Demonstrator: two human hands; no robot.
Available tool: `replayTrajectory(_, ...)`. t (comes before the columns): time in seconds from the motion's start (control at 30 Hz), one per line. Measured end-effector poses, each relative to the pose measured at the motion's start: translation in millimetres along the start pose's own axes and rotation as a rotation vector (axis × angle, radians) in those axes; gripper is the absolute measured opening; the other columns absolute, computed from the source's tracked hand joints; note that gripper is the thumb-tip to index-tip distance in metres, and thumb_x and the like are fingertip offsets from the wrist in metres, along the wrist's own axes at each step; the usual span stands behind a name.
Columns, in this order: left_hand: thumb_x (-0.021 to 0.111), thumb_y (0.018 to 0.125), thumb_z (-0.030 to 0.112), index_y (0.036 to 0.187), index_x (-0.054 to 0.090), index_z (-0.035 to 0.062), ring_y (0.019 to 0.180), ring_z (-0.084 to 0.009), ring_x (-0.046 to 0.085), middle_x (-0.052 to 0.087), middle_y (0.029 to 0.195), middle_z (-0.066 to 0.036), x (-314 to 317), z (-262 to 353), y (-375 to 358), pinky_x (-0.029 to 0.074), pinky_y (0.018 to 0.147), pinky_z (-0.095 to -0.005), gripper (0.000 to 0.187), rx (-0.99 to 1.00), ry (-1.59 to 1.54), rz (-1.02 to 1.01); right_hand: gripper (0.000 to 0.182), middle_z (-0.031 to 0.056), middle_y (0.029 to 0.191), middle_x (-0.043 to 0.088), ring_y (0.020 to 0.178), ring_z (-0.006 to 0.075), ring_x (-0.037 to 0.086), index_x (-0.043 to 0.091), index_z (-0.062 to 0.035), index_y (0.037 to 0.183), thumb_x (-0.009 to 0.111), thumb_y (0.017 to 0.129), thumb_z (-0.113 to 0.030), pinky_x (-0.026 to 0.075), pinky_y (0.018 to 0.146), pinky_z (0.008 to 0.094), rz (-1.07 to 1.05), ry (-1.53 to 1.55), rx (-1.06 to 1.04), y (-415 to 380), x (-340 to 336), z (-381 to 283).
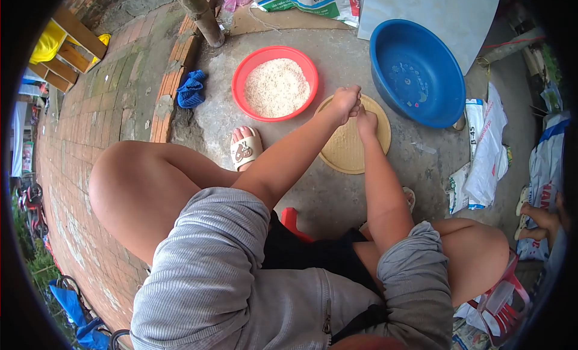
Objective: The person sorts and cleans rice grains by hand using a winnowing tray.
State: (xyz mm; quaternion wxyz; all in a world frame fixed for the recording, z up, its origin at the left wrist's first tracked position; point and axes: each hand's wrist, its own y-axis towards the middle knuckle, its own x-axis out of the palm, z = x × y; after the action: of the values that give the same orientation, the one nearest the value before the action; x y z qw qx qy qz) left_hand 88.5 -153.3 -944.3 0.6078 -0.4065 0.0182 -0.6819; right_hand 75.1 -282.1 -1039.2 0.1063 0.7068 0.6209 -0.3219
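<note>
My left hand (347, 103) is closed in a fist above the far part of a round, shallow, yellowish tray (344, 152). Close against it, my right hand (367, 122) is also closed, over the tray's right side. What the fingers of either hand hold, if anything, is hidden from this angle. A pale powdery layer seems to lie on the tray, which rests on the concrete. To the left of my hands stands a red basin (239, 102) with white, grain-like bits (277, 88) in it. A large blue basin (378, 55) stands to the right, tilted towards me.
A blue cloth (191, 89) lies by the brick edge (165, 109). Plastic sacks (484, 145) lie at the right, with another person's legs (542, 223) beyond. A post (201, 19) stands at the back, and a red stool (290, 220) shows below me.
</note>
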Motion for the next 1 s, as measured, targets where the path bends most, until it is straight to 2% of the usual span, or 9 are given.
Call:
replayTrajectory(0.1, 0.047, 0.088, 0.027, 0.085, 0.06, 0.0018, 0.051, -0.0192, 0.056, 0.058, 0.065, -0.01, -8, -26, 8, 0.045, 0.046, -0.0321, 0.029, 0.031, 0.433, 0.095, 0.039, 0.0233, 0.075, 0.063, 0.076, 0.0381, 0.062, 0.062, 0.0032, 0.099, 0.043, 0.091, -0.03, 0.048, 0.072, 0.0436, -0.014, -0.251, -0.071, -1, -9, 0)
replayTrajectory(0.17, 0.047, 0.088, 0.033, 0.102, 0.061, -0.0015, 0.069, -0.0296, 0.064, 0.064, 0.085, -0.02, -20, -37, 4, 0.053, 0.064, -0.0397, 0.039, 0.037, 0.839, 0.136, 0.036, 0.0233, 0.082, 0.063, 0.081, 0.0384, 0.062, 0.062, 0.0017, 0.099, 0.044, 0.091, -0.028, 0.047, 0.074, 0.0434, 0.068, -0.27, -0.097, -2, -3, 8)
replayTrajectory(0.23, 0.046, 0.088, 0.037, 0.11, 0.059, -0.003, 0.084, -0.0353, 0.064, 0.062, 0.104, -0.024, -41, -54, 7, 0.05, 0.078, -0.0424, 0.047, 0.434, 1.432, 0.309, 0.034, 0.0233, 0.089, 0.063, 0.086, 0.0387, 0.061, 0.063, 0.0002, 0.1, 0.044, 0.09, -0.026, 0.047, 0.077, 0.0432, 0.15, -0.295, -0.128, -5, -2, 8)
replayTrajectory(0.27, 0.049, 0.088, 0.038, 0.111, 0.058, -0.0017, 0.1, -0.0347, 0.059, 0.059, 0.112, -0.025, -51, -46, 10, 0.048, 0.081, -0.0423, 0.047, 0.415, 1.314, 0.302, 0.032, 0.0227, 0.094, 0.063, 0.089, 0.0378, 0.06, 0.063, -0.0004, 0.101, 0.045, 0.088, -0.024, 0.046, 0.079, 0.043, 0.242, -0.315, -0.129, -10, -2, 3)
replayTrajectory(0.4, 0.049, 0.09, 0.018, 0.091, 0.065, -0.003, 0.073, -0.0229, 0.066, 0.067, 0.077, -0.015, -73, 13, 1, 0.051, 0.07, -0.034, 0.026, 0.515, 0.769, 0.502, 0.027, 0.02, 0.097, 0.063, 0.091, 0.0355, 0.061, 0.063, -0.0016, 0.098, 0.046, 0.088, -0.019, 0.047, 0.08, 0.0406, 0.387, -0.165, -0.244, -6, 19, -6)
replayTrajectory(0.63, 0.044, 0.09, 0.021, 0.093, 0.066, -0.0023, 0.081, -0.0167, 0.06, 0.066, 0.086, -0.01, -188, 45, -12, 0.046, 0.077, -0.0302, 0.032, 0.649, 0.323, 0.888, 0.022, 0.0193, 0.095, 0.063, 0.09, 0.035, 0.059, 0.062, 0.0001, 0.095, 0.047, 0.088, -0.014, 0.046, 0.082, 0.0417, 0.227, 0.253, -0.524, -25, 75, -101)
replayTrajectory(0.77, 0.044, 0.089, 0.021, 0.092, 0.067, 0.0009, 0.08, -0.0154, 0.059, 0.065, 0.087, -0.007, -223, 33, -23, 0.044, 0.077, -0.0289, 0.031, 0.502, 0.323, 1.095, 0.021, 0.0192, 0.097, 0.062, 0.092, 0.035, 0.058, 0.061, 0.0008, 0.094, 0.049, 0.087, -0.014, 0.044, 0.085, 0.0422, 0.08, 0.194, -0.58, -30, 110, -137)
replayTrajectory(0.83, 0.044, 0.089, 0.021, 0.092, 0.068, 0.002, 0.079, -0.0149, 0.058, 0.065, 0.087, -0.006, -234, 30, -18, 0.044, 0.076, -0.0285, 0.03, 0.469, 0.262, 1.133, 0.022, 0.0177, 0.096, 0.064, 0.093, 0.0327, 0.059, 0.063, 0.0001, 0.099, 0.049, 0.087, -0.012, 0.045, 0.084, 0.0401, 0.169, 0.043, -0.826, -32, 123, -155)
replayTrajectory(1.0, 0.045, 0.092, 0.027, 0.096, 0.068, 0.0021, 0.08, -0.0138, 0.055, 0.064, 0.087, -0.006, -214, 20, -8, 0.043, 0.076, -0.0285, 0.034, 0.427, 0.18, 0.99, 0.03, 0.0247, 0.11, 0.056, 0.105, 0.0369, 0.052, 0.056, 0.0081, 0.104, 0.046, 0.087, -0.015, 0.039, 0.093, 0.0433, 0.132, 0.086, -0.32, -24, 169, -156)
